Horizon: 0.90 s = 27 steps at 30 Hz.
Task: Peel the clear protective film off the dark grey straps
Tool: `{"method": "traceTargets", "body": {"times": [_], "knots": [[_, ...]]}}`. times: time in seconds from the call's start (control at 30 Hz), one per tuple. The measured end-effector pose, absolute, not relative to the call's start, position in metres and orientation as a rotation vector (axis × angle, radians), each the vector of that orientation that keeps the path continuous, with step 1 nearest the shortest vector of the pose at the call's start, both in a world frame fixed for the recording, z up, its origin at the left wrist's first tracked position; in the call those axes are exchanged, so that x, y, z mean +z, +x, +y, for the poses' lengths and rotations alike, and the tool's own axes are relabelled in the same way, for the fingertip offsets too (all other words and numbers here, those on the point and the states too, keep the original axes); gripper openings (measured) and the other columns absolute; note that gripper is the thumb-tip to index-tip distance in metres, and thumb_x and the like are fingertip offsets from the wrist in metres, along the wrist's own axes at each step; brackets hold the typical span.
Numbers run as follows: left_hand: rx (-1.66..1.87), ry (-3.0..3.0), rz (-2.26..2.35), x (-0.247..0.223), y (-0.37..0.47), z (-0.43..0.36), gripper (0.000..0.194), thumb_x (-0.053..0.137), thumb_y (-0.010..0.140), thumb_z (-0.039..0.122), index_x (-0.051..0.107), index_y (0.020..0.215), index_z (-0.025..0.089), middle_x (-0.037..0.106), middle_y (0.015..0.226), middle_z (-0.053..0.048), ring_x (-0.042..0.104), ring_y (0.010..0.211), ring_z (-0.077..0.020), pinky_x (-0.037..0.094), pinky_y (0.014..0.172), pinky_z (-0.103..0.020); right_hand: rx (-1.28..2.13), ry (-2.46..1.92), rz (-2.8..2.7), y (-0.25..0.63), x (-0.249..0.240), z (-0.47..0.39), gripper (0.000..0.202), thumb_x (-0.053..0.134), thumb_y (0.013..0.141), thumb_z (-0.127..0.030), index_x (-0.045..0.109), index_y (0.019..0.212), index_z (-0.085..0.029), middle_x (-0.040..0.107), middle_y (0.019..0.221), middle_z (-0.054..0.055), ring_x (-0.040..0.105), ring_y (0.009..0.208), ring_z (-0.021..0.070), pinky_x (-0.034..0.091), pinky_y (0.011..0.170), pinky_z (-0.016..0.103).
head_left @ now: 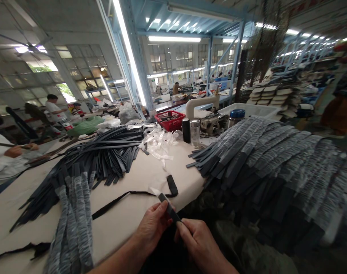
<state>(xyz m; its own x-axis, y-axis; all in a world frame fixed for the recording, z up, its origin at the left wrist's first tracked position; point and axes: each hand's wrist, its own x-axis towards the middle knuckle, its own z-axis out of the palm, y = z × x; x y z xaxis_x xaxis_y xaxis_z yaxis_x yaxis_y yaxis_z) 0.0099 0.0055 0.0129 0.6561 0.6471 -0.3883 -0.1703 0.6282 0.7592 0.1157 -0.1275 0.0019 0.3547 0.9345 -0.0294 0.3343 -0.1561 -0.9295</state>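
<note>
Between my two hands, near the table's front edge, is a dark grey strap (170, 208) held at a slant. My left hand (153, 222) pinches it close to its upper end, where a whitish translucent film piece (154, 191) sticks out. The fingers of my right hand (200, 239) are closed on the strap's lower end. Just beyond lies a black band (172, 185) with a wide end, its thin tail running left over the table. Plastic-wrapped grey straps (76, 217) hang over the near edge at left. A large pile of dark straps (113, 152) spreads behind them.
On the right a big heap of film-wrapped straps (276, 160) arches down. White film scraps (159, 140), a red basket (170, 120), a sewing machine (207, 114) and a glass jar (195, 132) stand at the back. Another person's hand (15, 151) is at far left.
</note>
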Motion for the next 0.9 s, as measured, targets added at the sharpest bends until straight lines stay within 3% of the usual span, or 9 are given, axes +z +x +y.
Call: {"method": "traceTargets", "body": {"times": [0.1, 0.27, 0.43, 0.6, 0.8, 0.9], "knots": [[0.638, 0.764, 0.744, 0.025, 0.002, 0.024, 0.034, 0.090, 0.063, 0.034, 0.071, 0.079, 0.011, 0.072, 0.077, -0.006, 0.064, 0.069, -0.0140, 0.053, 0.065, -0.023, 0.979, -1.528, -1.116, 0.114, -0.002, -0.131, 0.043, 0.041, 0.094, -0.050, 0.064, 0.079, -0.017, 0.058, 0.064, -0.001, 0.053, 0.045, 0.0107, 0.037, 0.045, 0.021], [0.694, 0.752, 0.796, 0.029, -0.010, 0.025, 0.032, 0.088, 0.066, 0.030, 0.072, 0.085, 0.011, 0.073, 0.082, -0.007, 0.066, 0.074, -0.0148, 0.054, 0.068, -0.023, 1.059, -1.522, -1.061, 0.107, -0.014, -0.126, 0.049, 0.040, 0.093, -0.054, 0.061, 0.072, -0.016, 0.064, 0.066, 0.004, 0.051, 0.043, 0.0098, 0.033, 0.037, 0.018], [0.522, 0.790, 0.664, 0.015, -0.011, 0.002, 0.033, 0.082, 0.072, 0.042, 0.071, 0.082, 0.012, 0.069, 0.071, -0.004, 0.061, 0.059, -0.0146, 0.050, 0.053, -0.025, 1.085, -1.416, -0.983, 0.103, -0.010, -0.109, 0.052, 0.044, 0.089, -0.062, 0.060, 0.076, -0.015, 0.063, 0.064, 0.003, 0.047, 0.039, 0.0084, 0.033, 0.037, 0.018], [0.670, 0.730, 0.863, 0.013, -0.024, 0.009, 0.037, 0.089, 0.064, 0.037, 0.072, 0.088, 0.014, 0.074, 0.090, -0.007, 0.065, 0.078, -0.0157, 0.053, 0.071, -0.025, 1.145, -1.451, -1.154, 0.097, -0.022, -0.120, 0.057, 0.042, 0.089, -0.065, 0.064, 0.076, -0.014, 0.064, 0.061, 0.005, 0.054, 0.051, 0.0122, 0.036, 0.048, 0.021], [0.435, 0.775, 0.651, -0.002, -0.022, -0.018, 0.044, 0.083, 0.068, 0.049, 0.073, 0.087, 0.010, 0.061, 0.059, -0.002, 0.053, 0.049, -0.0130, 0.043, 0.046, -0.025, 1.168, -1.382, -1.052, 0.097, -0.017, -0.111, 0.061, 0.038, 0.087, -0.073, 0.057, 0.076, -0.016, 0.060, 0.061, 0.003, 0.048, 0.040, 0.0099, 0.033, 0.040, 0.021], [0.577, 0.756, 0.744, 0.001, -0.025, -0.008, 0.036, 0.084, 0.069, 0.041, 0.074, 0.087, 0.012, 0.071, 0.080, -0.007, 0.062, 0.072, -0.0158, 0.051, 0.066, -0.025, 1.148, -1.398, -1.139, 0.101, -0.021, -0.121, 0.052, 0.046, 0.088, -0.064, 0.061, 0.077, -0.016, 0.062, 0.067, 0.004, 0.052, 0.051, 0.0119, 0.036, 0.047, 0.021]]}}
